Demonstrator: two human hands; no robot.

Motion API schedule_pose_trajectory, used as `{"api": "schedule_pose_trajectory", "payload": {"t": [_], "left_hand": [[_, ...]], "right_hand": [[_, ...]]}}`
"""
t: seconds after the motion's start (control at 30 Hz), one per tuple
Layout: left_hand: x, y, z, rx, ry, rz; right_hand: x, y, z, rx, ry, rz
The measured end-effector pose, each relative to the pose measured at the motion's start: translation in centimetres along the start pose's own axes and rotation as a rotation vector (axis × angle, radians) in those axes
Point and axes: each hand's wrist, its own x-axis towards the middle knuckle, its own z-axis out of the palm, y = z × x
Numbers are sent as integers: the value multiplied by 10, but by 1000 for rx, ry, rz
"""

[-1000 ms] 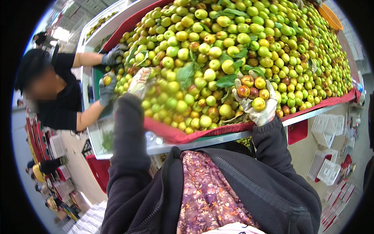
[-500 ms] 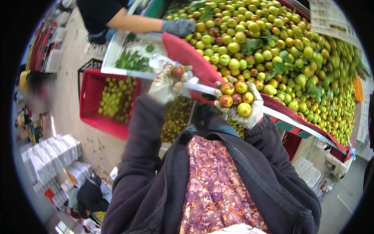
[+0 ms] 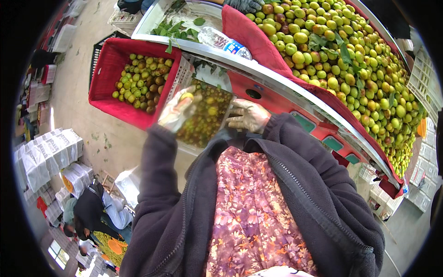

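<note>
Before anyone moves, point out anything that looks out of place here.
A clear plastic bottle lies on its side in the white tray, near the loose green leaves; it looks odd so close to the piled fruit.

The right hand in a stained whitish glove (image 3: 250, 115) has lost its cluster of reddish-brown and yellow round fruit; it now spreads its fingers beside the brown and yellow-green round fruit in the low container (image 3: 210, 122). The left hand in a matching glove (image 3: 174, 113) has left the big heap of green round fruit (image 3: 332, 51) for the red-lined rectangular crate's (image 3: 104, 81) near side, a yellowish fruit (blurred) at its fingers. The view has swung leftward.
</note>
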Motion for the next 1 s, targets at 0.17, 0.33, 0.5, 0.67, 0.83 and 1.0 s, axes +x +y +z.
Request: {"api": "schedule_pose_trajectory", "payload": {"t": [0.17, 0.33, 0.5, 0.67, 0.83, 1.0], "left_hand": [[17, -68, -66, -77, 139, -234], [30, -80, -59, 527, 364, -199], [55, -9, 20, 1046, 101, 196], [178, 65, 145, 1339, -240, 856], [319, 54, 243, 1452, -65, 502], [351, 30, 258, 1856, 41, 556]], "right_hand": [[-68, -27, -38, -111, -18, -401], [-139, -72, -100, -334, 298, -952], [-174, -98, -168, -823, 1090, -1019], [-169, -135, -199, -1463, 1412, -1226], [-143, -197, -201, -1714, 1438, -932], [-145, -213, -210, -1709, 1249, -930]]}}
